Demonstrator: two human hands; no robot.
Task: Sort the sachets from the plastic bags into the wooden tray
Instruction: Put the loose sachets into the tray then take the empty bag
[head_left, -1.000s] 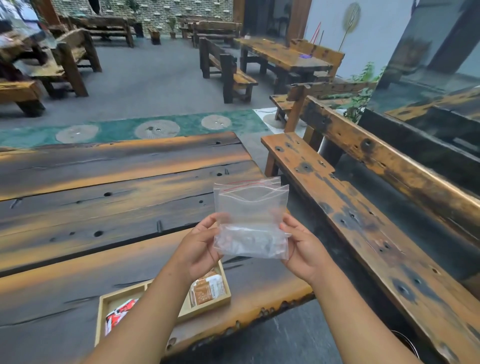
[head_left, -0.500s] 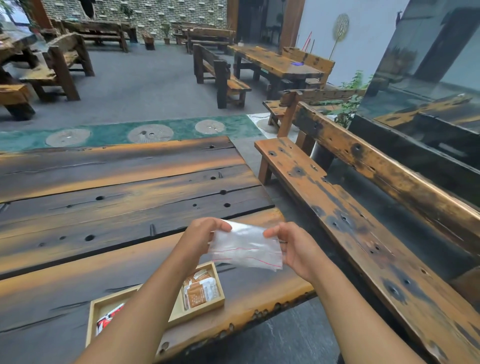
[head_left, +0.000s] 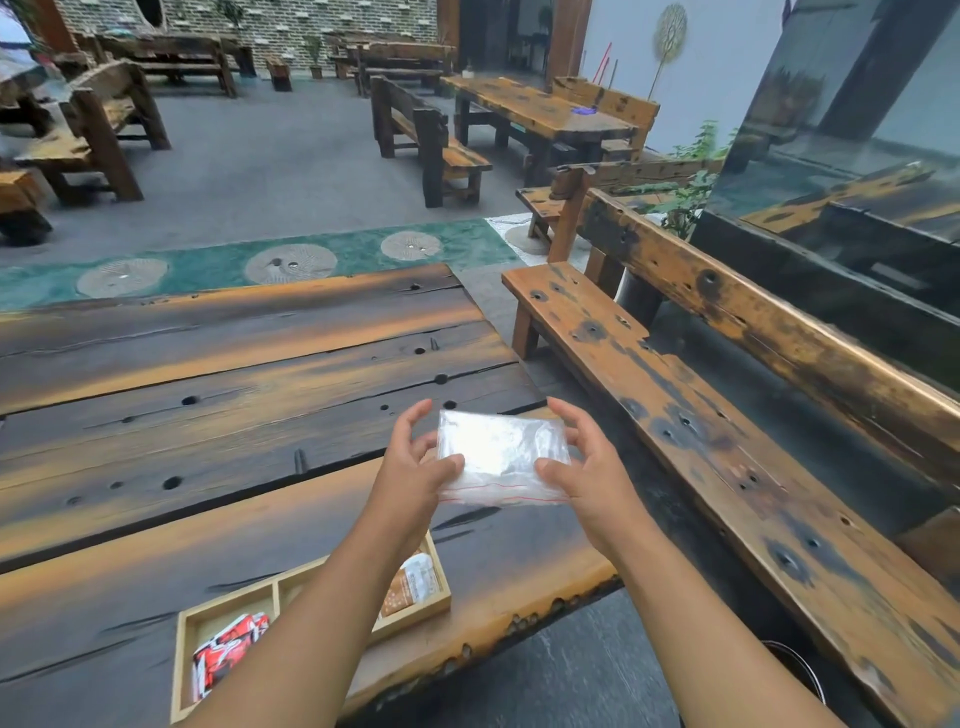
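Clear plastic zip bags (head_left: 501, 457) with a red seal line lie flat between my hands, low over the table's right end; whether they touch the wood I cannot tell. My left hand (head_left: 415, 467) pinches their left edge and my right hand (head_left: 587, 467) pinches the right edge. The wooden tray (head_left: 441, 597) sits near the table's front edge, partly hidden by my left forearm. Its left compartment holds red-and-white sachets (head_left: 228, 654). Brown-and-white sachets (head_left: 413, 582) lie in its right compartment.
The dark plank table (head_left: 208, 415) stretches to the left and back. A wooden bench (head_left: 727, 467) with a backrest runs along the right, across a narrow gap. More tables and benches stand further back.
The bags were held upright in front of me a second ago. They have come down and been laid flat, red seal towards me, with both hands still on their edges.
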